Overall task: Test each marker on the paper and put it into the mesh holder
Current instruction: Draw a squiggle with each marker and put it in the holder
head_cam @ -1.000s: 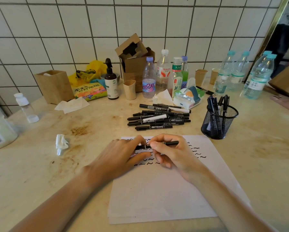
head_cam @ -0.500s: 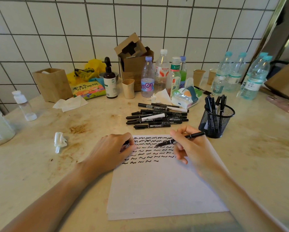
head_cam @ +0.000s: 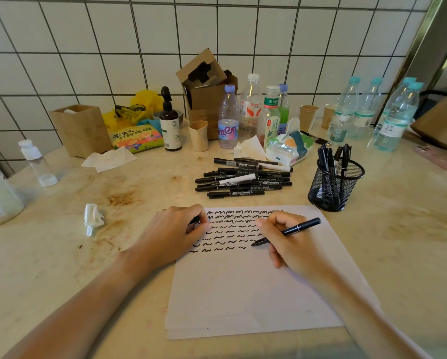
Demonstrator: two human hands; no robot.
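My right hand (head_cam: 293, 242) grips an uncapped black marker (head_cam: 301, 227), its tip close to the white paper (head_cam: 248, 288) at the right end of the lowest rows of black squiggles. My left hand (head_cam: 173, 233) rests on the paper's upper left corner, its fingers curled around a small black cap (head_cam: 196, 220) that barely shows. A pile of several black markers (head_cam: 243, 181) lies beyond the paper. The black mesh holder (head_cam: 333, 189) stands at the paper's far right corner with several markers upright in it.
Behind the pile stand water bottles (head_cam: 228, 120), a tissue pack (head_cam: 288, 146), paper cups (head_cam: 198, 134), a pump bottle (head_cam: 170, 124) and a cardboard box (head_cam: 206, 92). More bottles (head_cam: 396, 120) stand at the back right. A crumpled tissue (head_cam: 94, 218) lies left of the paper.
The hands pulled the cap off the marker and moved apart. My right hand then swung the marker tip down and left toward the lowest squiggle rows; my left hand stayed on the paper's corner.
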